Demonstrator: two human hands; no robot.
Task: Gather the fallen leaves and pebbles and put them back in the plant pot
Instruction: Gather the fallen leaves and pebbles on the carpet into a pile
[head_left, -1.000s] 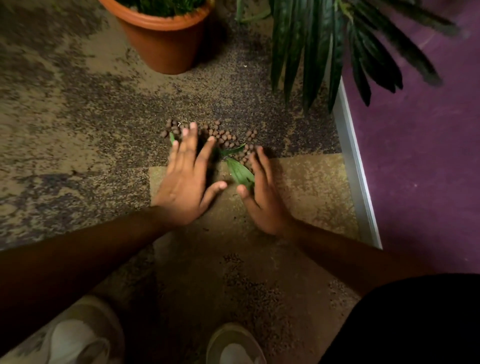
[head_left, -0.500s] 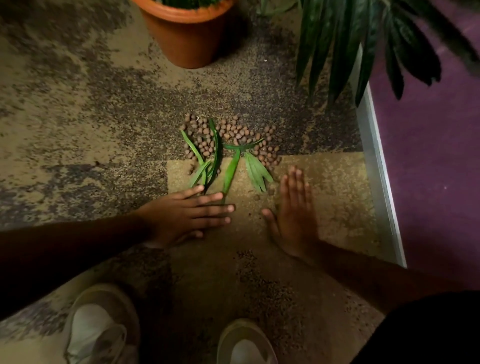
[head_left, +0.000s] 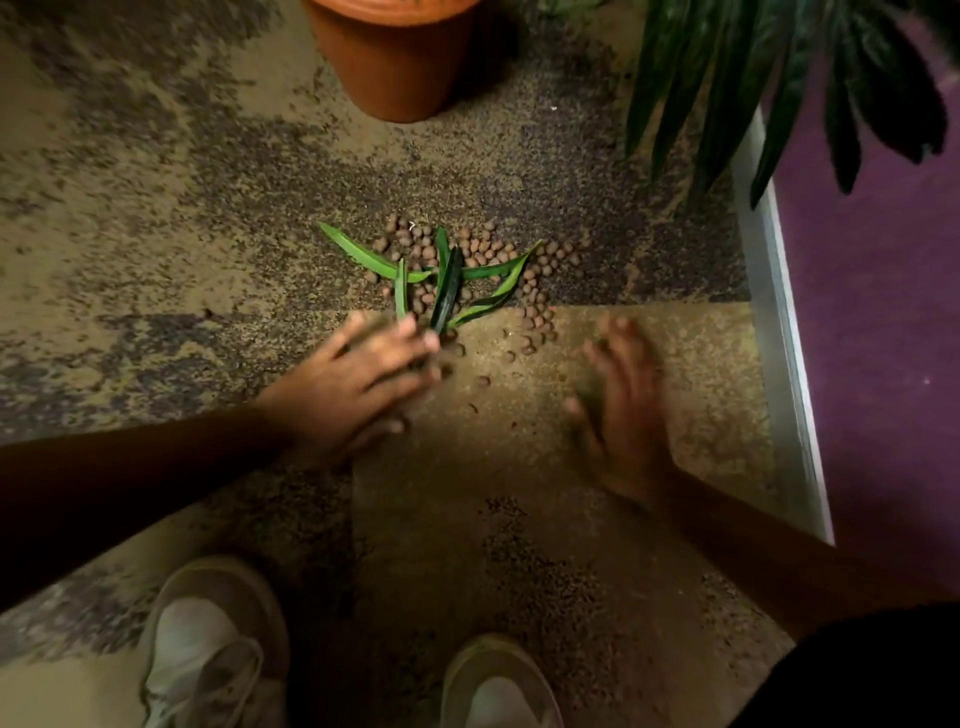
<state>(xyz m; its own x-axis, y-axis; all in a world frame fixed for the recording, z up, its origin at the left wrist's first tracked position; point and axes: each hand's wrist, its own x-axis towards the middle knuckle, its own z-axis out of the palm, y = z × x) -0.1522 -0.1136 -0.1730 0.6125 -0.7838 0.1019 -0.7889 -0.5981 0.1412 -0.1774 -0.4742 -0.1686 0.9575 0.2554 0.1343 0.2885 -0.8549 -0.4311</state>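
The plant pot (head_left: 395, 62) stands on the floor (head_left: 156, 208), well past both our hands, straight ahead and a little to the left. It is the biggest thing we need, and everything must end up inside it.

Next come the leaves (head_left: 447, 275). They lie in a fan just in front of our left hand (head_left: 358, 384). Their long way runs from our fingers out toward the pot. The near tips seem to touch our left fingertips (head_left: 410, 332), though the blur makes it hard to be sure. Our left hand looks flat with fingers stretched out, holding nothing.

Our right hand (head_left: 618, 410) is blurry too. It looks flat and spread, holding nothing, and the leaves lie ahead of it and off to its left, near but apart.

The pebbles (head_left: 493, 254) are smallest. Most sit in a pile under and behind the leaves, ahead of both hands. A few loose pebbles (head_left: 524, 343) lie between our hands. We think the left hand is nearer, so it should scoop first.
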